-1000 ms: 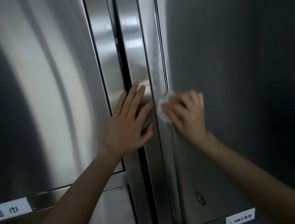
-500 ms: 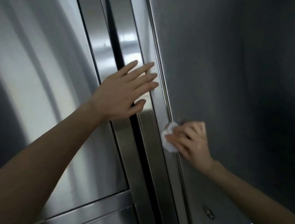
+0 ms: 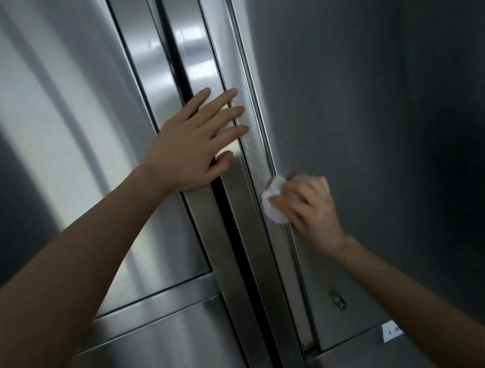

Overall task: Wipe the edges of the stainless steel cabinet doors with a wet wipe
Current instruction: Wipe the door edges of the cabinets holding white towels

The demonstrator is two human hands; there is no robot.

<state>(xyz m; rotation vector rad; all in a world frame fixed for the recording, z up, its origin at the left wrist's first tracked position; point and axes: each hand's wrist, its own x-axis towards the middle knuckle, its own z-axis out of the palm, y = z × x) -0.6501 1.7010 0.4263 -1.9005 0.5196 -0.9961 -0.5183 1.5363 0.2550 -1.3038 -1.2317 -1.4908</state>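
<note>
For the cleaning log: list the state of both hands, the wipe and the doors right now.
Left hand: open, fingers straight, laid across the seam between the doors.
Right hand: grips the wet wipe; motion-blurred.
Wet wipe: bunched, pressed against the right door at its edge.
Left door: shut.
Right door: shut; edge strip streaked.

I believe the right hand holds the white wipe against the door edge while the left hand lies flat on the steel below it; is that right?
Not quite: the head view shows the left hand flat on the steel above the wipe, not below it. The right hand does hold the wipe against the door edge.
</note>
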